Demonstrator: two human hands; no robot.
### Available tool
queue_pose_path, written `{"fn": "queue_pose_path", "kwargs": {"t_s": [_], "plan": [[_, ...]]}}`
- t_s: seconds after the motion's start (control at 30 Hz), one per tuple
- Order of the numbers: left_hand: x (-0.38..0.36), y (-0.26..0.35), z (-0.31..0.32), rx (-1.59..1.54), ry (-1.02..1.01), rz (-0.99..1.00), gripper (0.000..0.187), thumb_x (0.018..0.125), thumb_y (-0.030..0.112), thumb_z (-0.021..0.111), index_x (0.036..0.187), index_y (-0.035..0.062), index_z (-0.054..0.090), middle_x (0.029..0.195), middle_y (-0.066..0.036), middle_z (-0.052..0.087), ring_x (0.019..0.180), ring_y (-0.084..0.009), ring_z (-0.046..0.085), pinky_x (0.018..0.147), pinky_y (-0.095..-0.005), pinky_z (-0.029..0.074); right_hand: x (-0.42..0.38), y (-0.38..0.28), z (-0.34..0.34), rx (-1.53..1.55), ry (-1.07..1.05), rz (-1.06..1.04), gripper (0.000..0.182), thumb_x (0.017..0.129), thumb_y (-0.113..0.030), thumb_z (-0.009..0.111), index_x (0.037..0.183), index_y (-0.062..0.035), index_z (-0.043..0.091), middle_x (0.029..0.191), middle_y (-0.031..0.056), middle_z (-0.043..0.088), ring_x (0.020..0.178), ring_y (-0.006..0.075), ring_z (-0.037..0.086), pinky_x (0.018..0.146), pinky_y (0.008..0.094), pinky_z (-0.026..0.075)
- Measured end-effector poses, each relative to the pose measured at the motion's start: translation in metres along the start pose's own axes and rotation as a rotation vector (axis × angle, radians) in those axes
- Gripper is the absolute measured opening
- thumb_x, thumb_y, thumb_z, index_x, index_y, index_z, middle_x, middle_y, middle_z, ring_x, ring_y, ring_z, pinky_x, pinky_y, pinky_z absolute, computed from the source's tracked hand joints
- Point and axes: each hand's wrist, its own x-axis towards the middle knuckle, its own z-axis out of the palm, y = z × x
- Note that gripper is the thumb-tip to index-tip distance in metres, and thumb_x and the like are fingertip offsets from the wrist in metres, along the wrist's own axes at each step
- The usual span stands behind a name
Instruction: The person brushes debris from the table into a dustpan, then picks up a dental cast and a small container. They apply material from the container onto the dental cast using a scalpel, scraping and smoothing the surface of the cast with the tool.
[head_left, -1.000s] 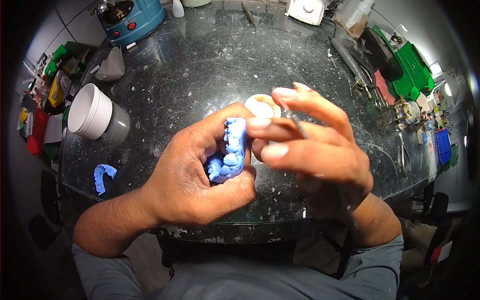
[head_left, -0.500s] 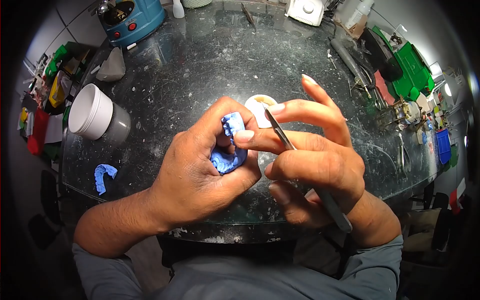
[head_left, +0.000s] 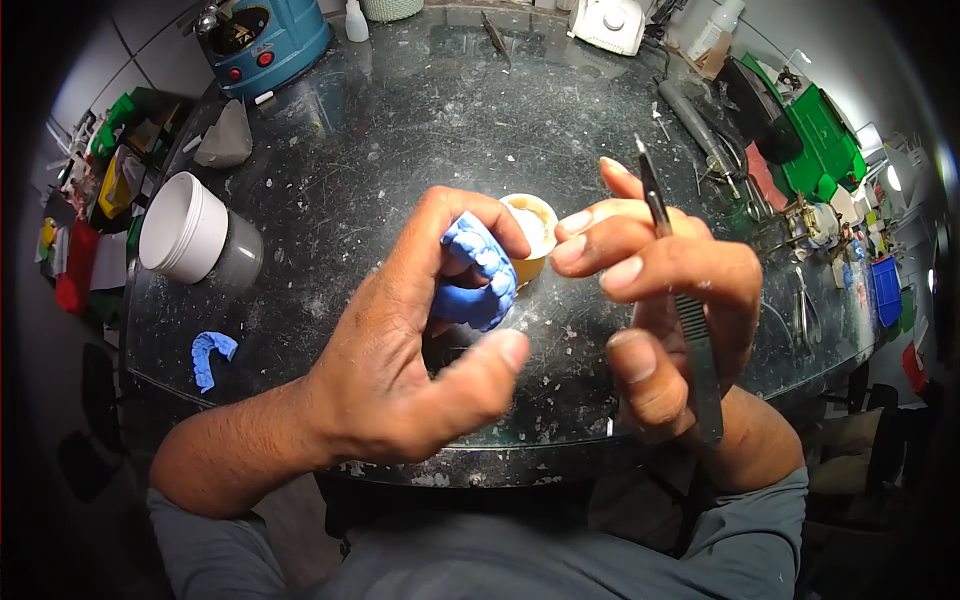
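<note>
My left hand (head_left: 375, 320) grips a blue dental arch model (head_left: 483, 262) between the index finger and the fingers behind it. The thumb stands off it, slightly blurred, and the row of teeth faces right. In my right hand (head_left: 690, 275) is a slim metal tool (head_left: 697, 335) with a narrow tip pointing up and away and a ridged flat handle. Whether it is a scalpel or tweezers I cannot make out. Just beyond the left index fingertip stands a small round cup (head_left: 540, 207) with pale contents. A second, thinner blue arch (head_left: 209, 358) lies at the left.
A white tub (head_left: 182, 228) stands on the dark scratched table (head_left: 400, 110) at left, near a grey angular block (head_left: 226, 136). At the back are a blue machine (head_left: 264, 45) and a white device (head_left: 609, 24). Pliers (head_left: 805, 310) and a handpiece (head_left: 690, 112) lie at right.
The right hand has drawn away to the right, swinging the tool's tip up and off the arch model. The left thumb has lifted, and the arch has turned to show more teeth.
</note>
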Motion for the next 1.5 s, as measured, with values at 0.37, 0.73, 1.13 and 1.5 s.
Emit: {"fn": "queue_pose_path", "kwargs": {"t_s": [0.37, 0.73, 1.13, 1.5], "plan": [[0.004, -0.001, -0.006, -0.194, 0.028, -0.156, 0.029, 0.096, 0.023, 0.049, 0.117, 0.0019, 0.046, 0.094, -0.008, 0.057, 0.085, -0.0097, 0.056, 0.074, -0.0222, 0.045, -0.001, 0.011, 0.008, -0.021, 0.091, 0.031, 0.04, 0.077, -0.004, 0.067, 0.113, 0.0002, 0.051, 0.1, 0.0123, 0.06, 0.093, 0.0214, 0.058, 0.106, 0.0496, 0.033], [0.003, -0.002, -0.002, -0.31, -0.009, -0.002, 0.037, 0.092, 0.009, 0.056, 0.123, -0.003, 0.041, 0.115, -0.019, 0.059, 0.11, -0.0238, 0.061, 0.09, -0.0369, 0.054, 0.002, 0.007, 0.001, -0.144, 0.147, 0.073, 0.027, 0.079, 0.004, 0.069, 0.105, 0.0, 0.061, 0.092, 0.0112, 0.066, 0.088, 0.0191, 0.058, 0.084, 0.0337, 0.045], [0.009, 0.009, 0.0, -0.319, 0.018, -0.077, 0.071, 0.076, 0.034, 0.07, 0.129, -0.0039, 0.042, 0.12, -0.02, 0.055, 0.112, -0.0277, 0.058, 0.091, -0.0425, 0.053, 0.005, 0.0, -0.008, -0.336, 0.078, -0.026, 0.027, 0.076, 0.007, 0.07, 0.101, -0.0012, 0.063, 0.093, 0.0104, 0.065, 0.085, 0.0194, 0.06, 0.086, 0.0381, 0.047], [0.007, 0.003, -0.006, -0.245, -0.005, -0.007, 0.074, 0.071, 0.03, 0.073, 0.131, -0.0019, 0.044, 0.126, -0.017, 0.053, 0.12, -0.027, 0.053, 0.098, -0.0445, 0.047, 0.003, 0.011, -0.005, -0.343, 0.122, -0.144, 0.028, 0.078, 0.0, 0.073, 0.104, -0.0011, 0.062, 0.093, 0.0096, 0.062, 0.083, 0.0192, 0.06, 0.083, 0.0369, 0.049]]}}
